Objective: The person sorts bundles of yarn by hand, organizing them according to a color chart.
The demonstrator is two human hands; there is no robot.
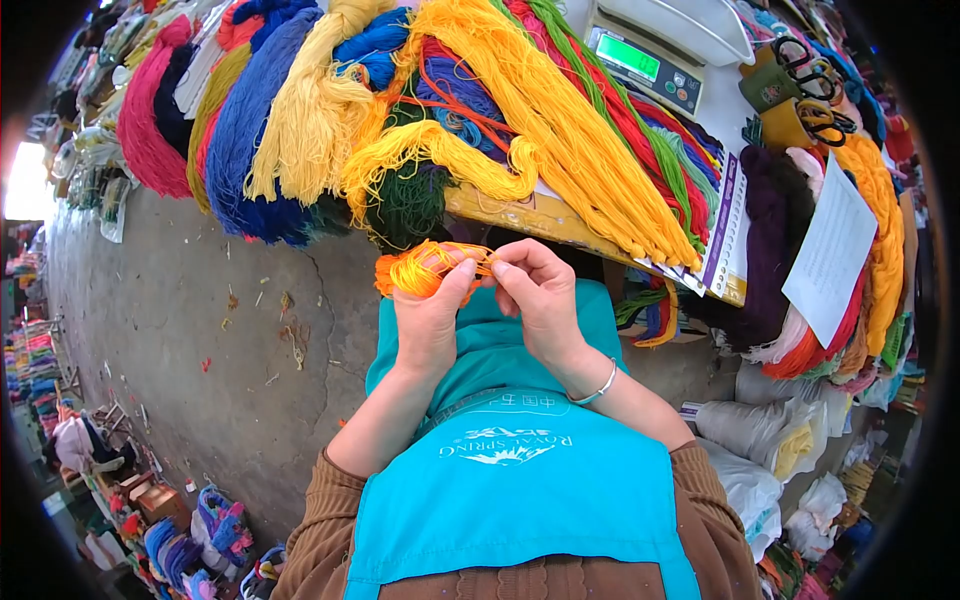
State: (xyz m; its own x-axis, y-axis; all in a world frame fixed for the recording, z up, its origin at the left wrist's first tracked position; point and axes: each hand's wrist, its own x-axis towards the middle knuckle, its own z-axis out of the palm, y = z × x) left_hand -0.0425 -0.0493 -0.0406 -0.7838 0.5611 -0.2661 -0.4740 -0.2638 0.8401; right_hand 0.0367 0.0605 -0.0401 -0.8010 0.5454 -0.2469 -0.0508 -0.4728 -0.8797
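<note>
A small bundle of orange-yellow yarn [415, 272] is gripped in my left hand [432, 312], thumb pressed over its strands. My right hand [540, 300] pinches the right end of the same yarn, thumb against fingers. Both hands meet above my lap, over a turquoise apron [520, 480], just short of the table edge [545, 220]. Beyond them, a loose yellow skein [430, 150] and a long golden-yellow skein [560, 120] lie on the table. Below the yellow skein hangs dark green yarn [408, 205].
Blue [260, 120], cream [315, 120] and pink skeins [155, 115] drape over the table's left side. A digital scale [645, 65] stands at the back, with scissors [825, 122] in holders to its right. A paper sheet [830, 250] hangs at right. Plastic bags [760, 435] lie on the floor.
</note>
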